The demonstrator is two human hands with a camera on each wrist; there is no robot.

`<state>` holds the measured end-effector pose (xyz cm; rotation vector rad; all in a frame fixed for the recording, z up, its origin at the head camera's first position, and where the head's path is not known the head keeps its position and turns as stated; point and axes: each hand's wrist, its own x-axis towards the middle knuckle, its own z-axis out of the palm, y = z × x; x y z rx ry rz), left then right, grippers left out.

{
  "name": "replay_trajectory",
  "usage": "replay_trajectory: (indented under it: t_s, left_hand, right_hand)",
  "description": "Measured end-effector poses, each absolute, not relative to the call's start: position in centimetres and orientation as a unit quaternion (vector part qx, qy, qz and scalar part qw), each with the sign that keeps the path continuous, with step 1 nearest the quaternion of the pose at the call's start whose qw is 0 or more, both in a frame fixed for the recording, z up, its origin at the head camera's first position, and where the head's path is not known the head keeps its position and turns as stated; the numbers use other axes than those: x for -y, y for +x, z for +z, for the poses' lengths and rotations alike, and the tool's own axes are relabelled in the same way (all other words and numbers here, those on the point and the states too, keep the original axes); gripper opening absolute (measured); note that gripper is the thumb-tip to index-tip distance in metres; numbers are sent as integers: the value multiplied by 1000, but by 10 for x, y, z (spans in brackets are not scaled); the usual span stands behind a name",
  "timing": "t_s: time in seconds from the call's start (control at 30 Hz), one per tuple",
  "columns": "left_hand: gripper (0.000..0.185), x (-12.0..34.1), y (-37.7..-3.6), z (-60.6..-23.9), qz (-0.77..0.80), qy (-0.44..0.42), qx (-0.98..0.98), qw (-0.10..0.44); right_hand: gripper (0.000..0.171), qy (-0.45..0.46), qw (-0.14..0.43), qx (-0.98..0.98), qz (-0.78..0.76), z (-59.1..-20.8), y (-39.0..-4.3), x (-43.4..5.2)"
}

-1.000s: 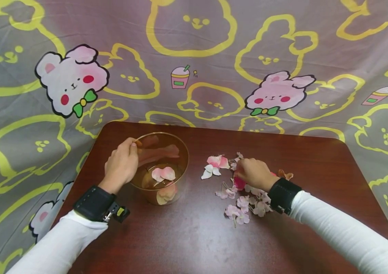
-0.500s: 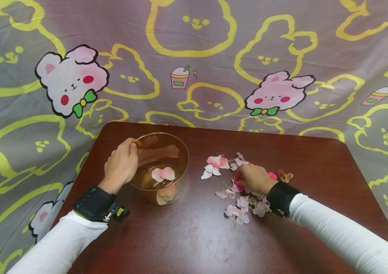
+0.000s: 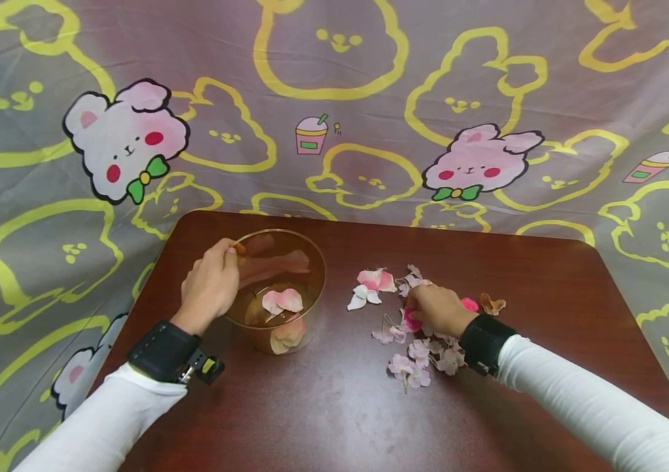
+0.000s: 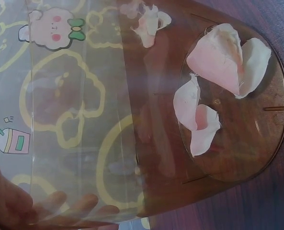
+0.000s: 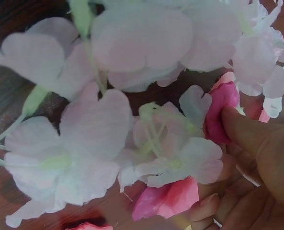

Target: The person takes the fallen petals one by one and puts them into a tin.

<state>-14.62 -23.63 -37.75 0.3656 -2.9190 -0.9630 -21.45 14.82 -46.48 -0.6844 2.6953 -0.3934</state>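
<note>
My left hand (image 3: 210, 278) grips the near-left rim of a clear amber plastic bucket (image 3: 307, 285). Several pale pink petals (image 4: 216, 60) lie in the bottom of it, as the left wrist view shows. On the right, my right hand (image 3: 443, 308) is down among a loose cluster of pale pink artificial blossoms (image 3: 408, 370). Between thumb and fingers it pinches a hot pink petal (image 5: 221, 117), seen best in the right wrist view. Another pink petal (image 5: 177, 199) lies close under those fingers. The blossoms partly cover the view of the hand there.
Pink-and-white petals (image 3: 377, 279) and a white petal piece (image 3: 364, 296) lie between bucket and cluster. A brown petal (image 3: 492, 303) is right of the hand. The dark wooden table (image 3: 323, 413) meets a patterned cloth (image 3: 358, 118) at its back and sides.
My right hand has shifted slightly and turned a little, so a pink petal beside its wrist shows more. The left hand and the bucket stay put.
</note>
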Motion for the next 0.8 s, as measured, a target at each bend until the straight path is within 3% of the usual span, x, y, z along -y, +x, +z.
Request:
replay_trajectory:
  t_s: [0.8]
  left_hand:
    - [44, 237, -146, -377, -309, 117, 944, 20]
  right_hand:
    - [9, -250, 153, -944, -150, -437, -214, -144]
